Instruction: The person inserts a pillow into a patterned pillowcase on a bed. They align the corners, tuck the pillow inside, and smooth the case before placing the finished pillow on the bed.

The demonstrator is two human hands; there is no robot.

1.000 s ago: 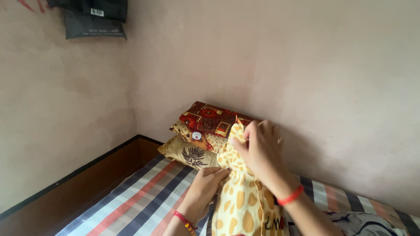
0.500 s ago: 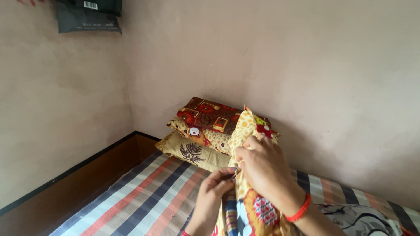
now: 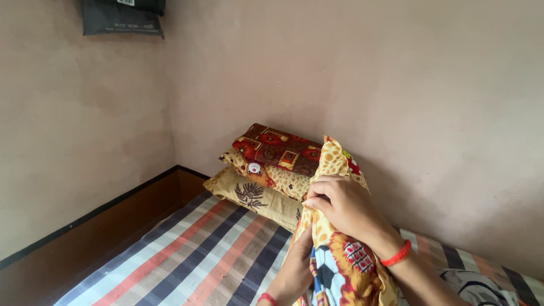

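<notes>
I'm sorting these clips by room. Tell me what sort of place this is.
Most likely a bedroom corner: a bed with a striped sheet set against plain walls, and three stacked pillows at its head. Both hands hold another patterned pillow.

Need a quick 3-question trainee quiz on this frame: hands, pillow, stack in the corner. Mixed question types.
1. True or false: the right hand grips the yellow spotted pillow near its top.
2. How many pillows are in the stack by the wall?
3. The left hand is: A) flat on the striped sheet B) low on the held pillow, partly hidden C) on the stack.

Key: 1 true; 2 three; 3 B.
</notes>
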